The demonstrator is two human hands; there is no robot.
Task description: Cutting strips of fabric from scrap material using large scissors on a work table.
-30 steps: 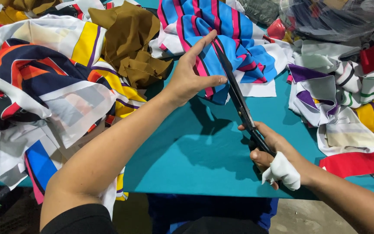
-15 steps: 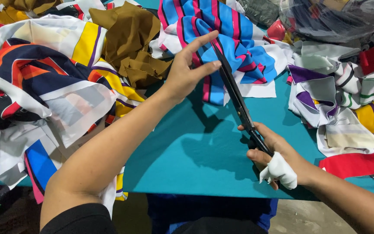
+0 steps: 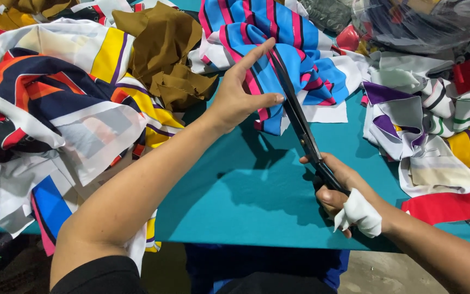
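Note:
My right hand (image 3: 337, 188) grips the handles of long black scissors (image 3: 299, 124); a white cloth strip is wrapped around its fingers. The blades point up and away, into a blue cloth with pink and black stripes (image 3: 278, 38). My left hand (image 3: 240, 92) pinches the lower edge of that striped cloth with thumb and fingers, just left of the blades, index finger stretched along them. The cloth lies bunched on the teal table (image 3: 246, 190).
A heap of white, navy, orange and yellow printed fabric (image 3: 55, 103) fills the left side. Brown cloth (image 3: 164, 54) lies behind it. More cut pieces in purple, yellow and red (image 3: 436, 141) pile up on the right, with a plastic bag (image 3: 425, 22) at the back.
My left hand has shifted slightly up the striped cloth and closed its thumb onto the edge. The scissors have stayed along the same line.

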